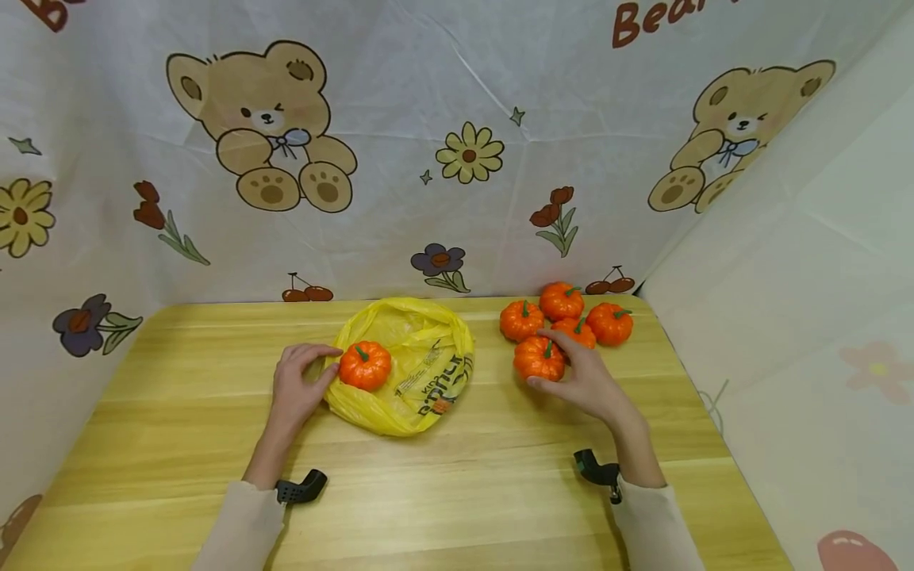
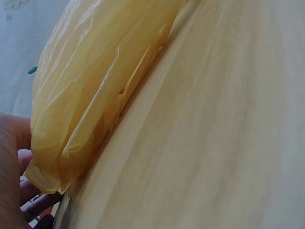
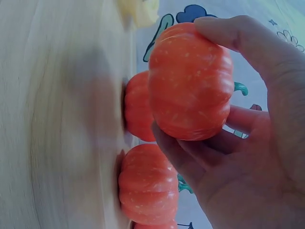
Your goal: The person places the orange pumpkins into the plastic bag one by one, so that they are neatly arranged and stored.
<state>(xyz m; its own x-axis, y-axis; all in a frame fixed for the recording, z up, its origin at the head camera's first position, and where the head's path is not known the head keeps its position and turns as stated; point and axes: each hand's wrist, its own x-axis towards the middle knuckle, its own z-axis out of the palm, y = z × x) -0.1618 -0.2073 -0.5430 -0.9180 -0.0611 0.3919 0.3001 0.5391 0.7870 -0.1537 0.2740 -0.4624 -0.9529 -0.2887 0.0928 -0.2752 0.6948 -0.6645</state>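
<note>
A yellow plastic bag [image 1: 400, 424] lies with its mouth spread open on the table, dark print on its inner side. One small orange pumpkin [image 1: 366, 369] with a green stem sits in its left part. My left hand [image 1: 294, 381] pinches the bag's left rim beside that pumpkin; the left wrist view shows the bag's folded side [image 2: 90, 95] against the fingers. My right hand [image 1: 591, 382] grips another orange pumpkin [image 1: 535, 361] between thumb and fingers. In the right wrist view, this held pumpkin [image 3: 190, 81] is raised off the tabletop.
Several more orange pumpkins [image 1: 560, 301] cluster at the table's back right, just behind my right hand. The wooden table [image 1: 457, 492] meets a printed cloth [image 1: 385, 230] along its back edge. A pale cloth wall [image 1: 800, 317] stands at the right.
</note>
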